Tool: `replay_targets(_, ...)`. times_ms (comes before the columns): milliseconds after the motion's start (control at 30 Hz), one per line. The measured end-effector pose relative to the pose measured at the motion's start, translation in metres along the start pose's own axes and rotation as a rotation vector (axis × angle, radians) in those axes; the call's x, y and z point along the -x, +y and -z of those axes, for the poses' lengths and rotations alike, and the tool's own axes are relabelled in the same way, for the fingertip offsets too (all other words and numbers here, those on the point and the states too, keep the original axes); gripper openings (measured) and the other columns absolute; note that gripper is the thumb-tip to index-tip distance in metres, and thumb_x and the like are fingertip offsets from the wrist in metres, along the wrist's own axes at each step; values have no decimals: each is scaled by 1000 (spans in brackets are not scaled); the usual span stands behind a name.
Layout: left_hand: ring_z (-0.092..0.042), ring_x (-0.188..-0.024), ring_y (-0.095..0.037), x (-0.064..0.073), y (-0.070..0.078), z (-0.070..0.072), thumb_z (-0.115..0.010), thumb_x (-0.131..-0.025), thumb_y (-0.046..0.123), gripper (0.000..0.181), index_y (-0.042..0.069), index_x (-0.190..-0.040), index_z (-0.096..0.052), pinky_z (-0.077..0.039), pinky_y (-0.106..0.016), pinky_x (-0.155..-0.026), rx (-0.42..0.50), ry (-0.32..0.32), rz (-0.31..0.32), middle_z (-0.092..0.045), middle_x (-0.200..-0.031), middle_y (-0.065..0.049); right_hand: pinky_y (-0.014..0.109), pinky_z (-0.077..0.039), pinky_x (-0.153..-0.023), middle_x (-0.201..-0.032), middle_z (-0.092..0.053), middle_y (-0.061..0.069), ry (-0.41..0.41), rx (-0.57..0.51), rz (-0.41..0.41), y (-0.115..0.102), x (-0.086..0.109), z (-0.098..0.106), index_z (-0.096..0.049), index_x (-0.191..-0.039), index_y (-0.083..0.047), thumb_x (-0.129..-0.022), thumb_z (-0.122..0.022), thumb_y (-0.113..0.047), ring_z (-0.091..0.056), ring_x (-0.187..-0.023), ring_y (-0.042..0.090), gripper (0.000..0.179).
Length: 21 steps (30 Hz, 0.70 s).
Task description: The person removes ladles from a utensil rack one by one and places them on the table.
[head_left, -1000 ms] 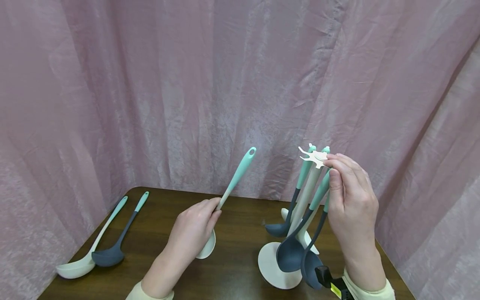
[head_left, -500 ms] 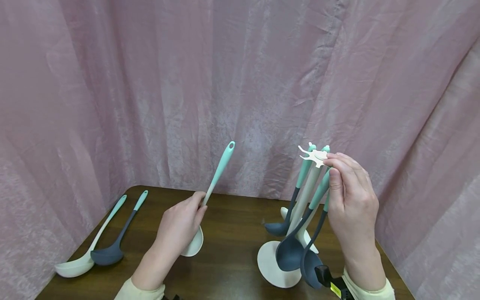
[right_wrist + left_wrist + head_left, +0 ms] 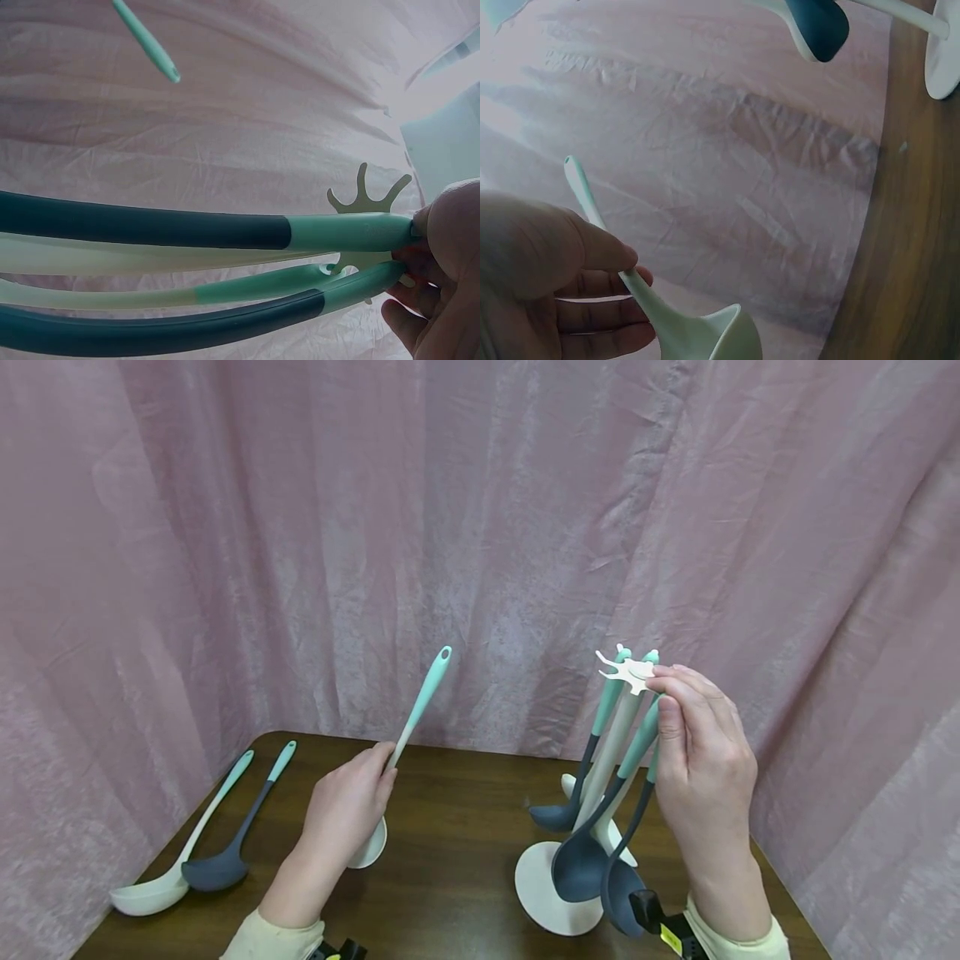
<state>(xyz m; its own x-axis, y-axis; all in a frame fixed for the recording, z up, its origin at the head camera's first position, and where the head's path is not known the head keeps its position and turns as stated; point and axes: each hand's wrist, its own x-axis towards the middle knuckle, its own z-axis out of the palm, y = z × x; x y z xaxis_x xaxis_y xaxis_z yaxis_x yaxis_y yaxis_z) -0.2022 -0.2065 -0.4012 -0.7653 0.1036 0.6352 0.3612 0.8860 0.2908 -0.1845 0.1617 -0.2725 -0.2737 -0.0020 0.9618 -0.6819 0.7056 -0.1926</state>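
Observation:
My left hand [image 3: 343,802] grips a white ladle [image 3: 686,330] by its shaft, thumb and fingers closed round it just above the bowl. Its mint handle [image 3: 427,693] slants up to the right, and the hand partly hides the bowl in the head view. Over on the right, my right hand [image 3: 705,768] pinches the edge of the white hooked top [image 3: 633,673] of a utensil stand. Dark-bowled ladles [image 3: 581,864] with mint handles hang from it, along with white utensils partly hidden behind them. In the right wrist view, handle ends [image 3: 360,231] reach right to the fingertips.
A white ladle [image 3: 153,893] and a dark grey ladle [image 3: 217,870] lie side by side at the left of the brown wooden table [image 3: 450,910]. The stand's round white base [image 3: 543,897] rests on the table. Pink curtains [image 3: 480,543] hang behind and at both sides.
My left hand has moved left, away from the stand, carrying the white ladle with it. The right hand stays in place on the stand's top.

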Motion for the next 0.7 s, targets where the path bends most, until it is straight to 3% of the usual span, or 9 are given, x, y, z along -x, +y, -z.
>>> replay_targets(267, -67, -68, -22, 3, -12, -4, -86, -96, 4, 29, 5, -124, -79, -53, -40, -55, -13, -31, 45, -73, -94, -6, 30, -42, -120, -134, -76, 12, 3, 5, -8, -1, 0, -1, -78, -124, 3, -107, -66, 1, -65, -134, 34, 20)
replay_targets(700, -71, -68, -33, 11, -48, -17, -86, -94, 5, 30, 0, -123, -78, -55, -48, -52, -111, -74, 100, -75, -96, -12, 30, -42, -120, -135, -76, 11, -8, 10, -14, -1, 0, 0, -78, -125, 2, -108, -66, 1, -65, -134, 34, 21)
